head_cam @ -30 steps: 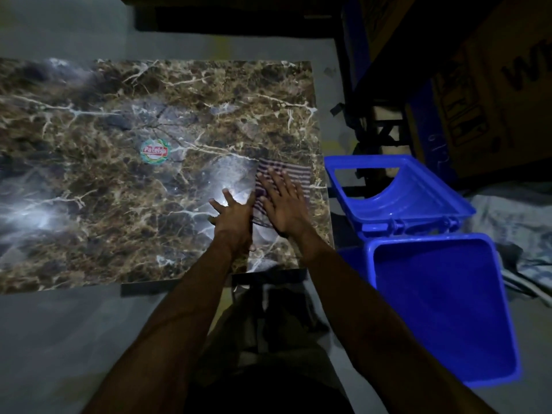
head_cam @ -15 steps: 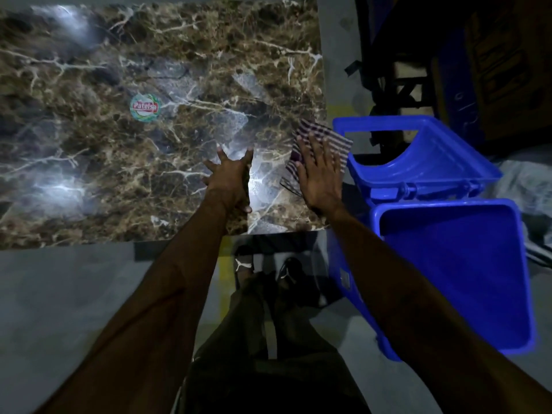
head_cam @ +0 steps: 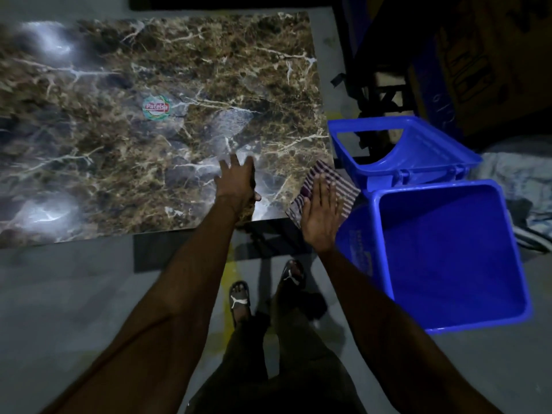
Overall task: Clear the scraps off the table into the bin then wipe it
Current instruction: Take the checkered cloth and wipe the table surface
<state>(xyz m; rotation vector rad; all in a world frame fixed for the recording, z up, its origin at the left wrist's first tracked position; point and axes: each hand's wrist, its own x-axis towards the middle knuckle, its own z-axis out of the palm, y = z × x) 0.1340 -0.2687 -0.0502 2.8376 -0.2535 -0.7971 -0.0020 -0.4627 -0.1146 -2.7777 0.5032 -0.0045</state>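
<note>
My right hand (head_cam: 321,210) lies flat on the striped cloth (head_cam: 325,191) at the counter (head_cam: 149,144) corner, mid-frame beside the bin (head_cam: 451,255); left hand (head_cam: 237,182), fingers straight, braces while I should press evenly

A: Dim overall, indoor, low exposure. Top right corner nearly black, cardboard box (head_cam: 478,64) barely readable.

B: Glare?

A: Yes, soft white patches on the glossy marble table (head_cam: 119,70), far left at top and bottom, plus a smaller one near the left hand (head_cam: 237,182). Source can't be seen.

B: Blur?

A: Slight softness everywhere, noise in dark areas. Striped cloth (head_cam: 324,191) under the right hand (head_cam: 321,216) a bit smeared.

B: Distortion?

A: Wide-angle, table edges bow, forearms stretch toward the bottom corners. Blue bin (head_cam: 454,321) looks oversaturated. Shadow under the table's near edge.
</note>
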